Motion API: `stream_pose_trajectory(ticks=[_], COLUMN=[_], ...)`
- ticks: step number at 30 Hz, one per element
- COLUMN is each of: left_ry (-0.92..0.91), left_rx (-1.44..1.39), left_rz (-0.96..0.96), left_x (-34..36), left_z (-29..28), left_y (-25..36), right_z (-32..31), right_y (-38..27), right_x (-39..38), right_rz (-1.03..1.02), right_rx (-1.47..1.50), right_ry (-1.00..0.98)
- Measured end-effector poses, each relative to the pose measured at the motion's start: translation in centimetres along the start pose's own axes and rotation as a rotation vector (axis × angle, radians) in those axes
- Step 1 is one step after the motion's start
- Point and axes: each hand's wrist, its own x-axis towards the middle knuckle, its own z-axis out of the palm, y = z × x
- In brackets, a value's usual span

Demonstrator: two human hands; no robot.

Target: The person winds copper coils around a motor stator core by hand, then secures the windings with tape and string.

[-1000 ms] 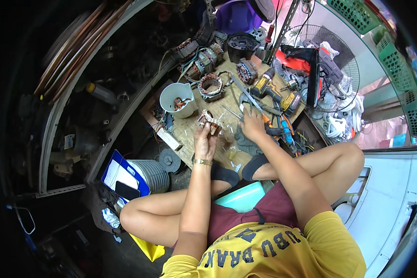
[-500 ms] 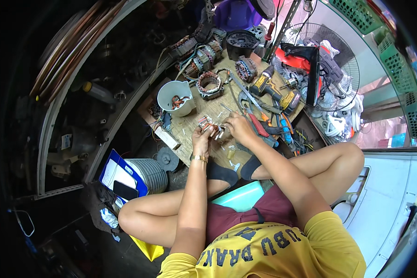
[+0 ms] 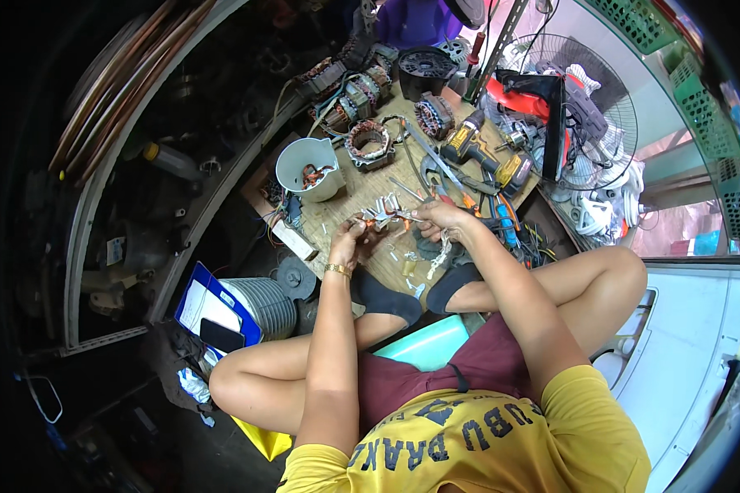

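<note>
The left hand (image 3: 345, 241) pinches the copper wire bundle (image 3: 380, 215) between thumb and fingers, and the right hand (image 3: 446, 217) is closed on a pale cord (image 3: 441, 257), its fingertips at the bundle's right end. Whether these fingertips also grip a wire, I cannot tell. The bundle is in the air, to the right of and nearer the person than the white bucket (image 3: 311, 169). In my judgement, the 2 hands should pull only gently, because thin wires can break. It is good to separate 1 wire at a time and let no white sleeves slip off.
</note>
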Motion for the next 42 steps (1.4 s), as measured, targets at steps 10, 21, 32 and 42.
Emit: stream_pose_trajectory(ticks=[10,21,32,42], left_ry=[0.26,0.347,0.342,0.387], left_rx=[0.539,0.927,0.216,0.087], left_rz=[0.272,0.653,0.244,0.146], left_x=[-1.2,-3.3,-4.1,-4.3], left_z=[3.1,3.6,2.7,3.5], left_y=[-3.5,-3.8,-2.1,-1.1], right_z=[2.3,-0.1,-0.2,-0.2], right_y=[3.7,5.4,6.5,6.7], right_x=[1.6,2.1,3.4,0.6], right_rz=[-0.119,-0.516,-0.504,-0.742], right_rx=[0.091,-0.922,-0.812,-1.303], right_ry=[0.043,0.723,0.769,1.051])
